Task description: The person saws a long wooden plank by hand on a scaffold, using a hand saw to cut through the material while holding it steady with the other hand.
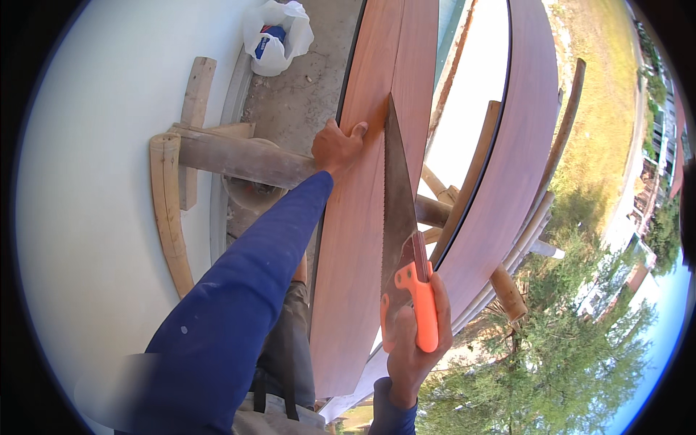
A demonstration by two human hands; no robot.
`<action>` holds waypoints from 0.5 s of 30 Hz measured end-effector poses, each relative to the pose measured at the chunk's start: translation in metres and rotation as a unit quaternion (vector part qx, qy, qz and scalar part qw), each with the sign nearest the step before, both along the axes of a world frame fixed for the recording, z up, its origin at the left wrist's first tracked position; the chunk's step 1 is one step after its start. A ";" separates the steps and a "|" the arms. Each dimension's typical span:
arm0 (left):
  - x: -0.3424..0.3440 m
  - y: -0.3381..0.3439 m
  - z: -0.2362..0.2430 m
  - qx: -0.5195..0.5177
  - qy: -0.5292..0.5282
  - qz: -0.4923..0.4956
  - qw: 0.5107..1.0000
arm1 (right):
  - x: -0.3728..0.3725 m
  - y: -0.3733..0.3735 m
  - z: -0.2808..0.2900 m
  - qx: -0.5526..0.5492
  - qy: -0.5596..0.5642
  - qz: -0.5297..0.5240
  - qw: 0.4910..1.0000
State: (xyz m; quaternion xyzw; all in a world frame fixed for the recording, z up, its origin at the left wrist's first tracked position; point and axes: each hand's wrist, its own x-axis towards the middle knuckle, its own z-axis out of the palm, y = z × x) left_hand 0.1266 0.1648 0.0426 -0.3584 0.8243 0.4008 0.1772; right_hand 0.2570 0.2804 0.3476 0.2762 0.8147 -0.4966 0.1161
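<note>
A handsaw [397,170] with a long grey toothed blade lies along a reddish-brown plank [348,290], its tip pointing away from me. My right hand [415,351] is closed round its orange handle [425,313], at the lower middle. The blade runs beside the dark lengthwise line on the wood-grain surface; how deep its teeth sit, I cannot tell. My left hand [338,146] grips the plank's left edge, thumb on top, and its other fingers are partly hidden.
Wooden supports [246,156] cross beneath the plank. Another brown plank [500,196] lies to the right, beside bamboo poles [533,217]. A pale wall [109,217] stands at left, and a white plastic bag [279,36] sits on the concrete floor. Grass and trees are at right.
</note>
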 end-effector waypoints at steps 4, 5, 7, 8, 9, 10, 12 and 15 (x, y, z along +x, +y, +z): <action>0.003 -0.003 -0.004 0.020 0.013 0.009 1.000 | 0.001 0.007 -0.017 0.005 0.036 0.022 0.999; 0.002 -0.001 -0.001 0.022 0.007 0.006 1.000 | -0.005 0.009 -0.033 0.004 0.041 0.021 0.999; 0.003 -0.004 -0.003 0.017 0.014 0.014 1.000 | -0.037 0.005 -0.075 -0.006 0.056 0.029 0.998; 0.004 -0.005 -0.007 0.012 0.025 0.023 0.999 | -0.054 0.003 -0.093 -0.028 0.067 0.031 0.997; 0.008 -0.006 -0.010 0.010 0.033 0.027 0.999 | -0.067 0.001 -0.111 -0.047 0.076 0.029 0.996; 0.010 -0.005 -0.011 0.007 0.031 0.024 0.999 | -0.082 0.000 -0.132 -0.043 0.093 0.031 0.994; 0.009 -0.002 -0.012 0.001 0.031 0.017 0.999 | -0.110 0.000 -0.164 -0.041 0.104 0.030 0.993; 0.006 0.001 -0.008 -0.003 0.022 0.012 1.000 | -0.130 0.002 -0.174 -0.051 0.082 0.027 0.995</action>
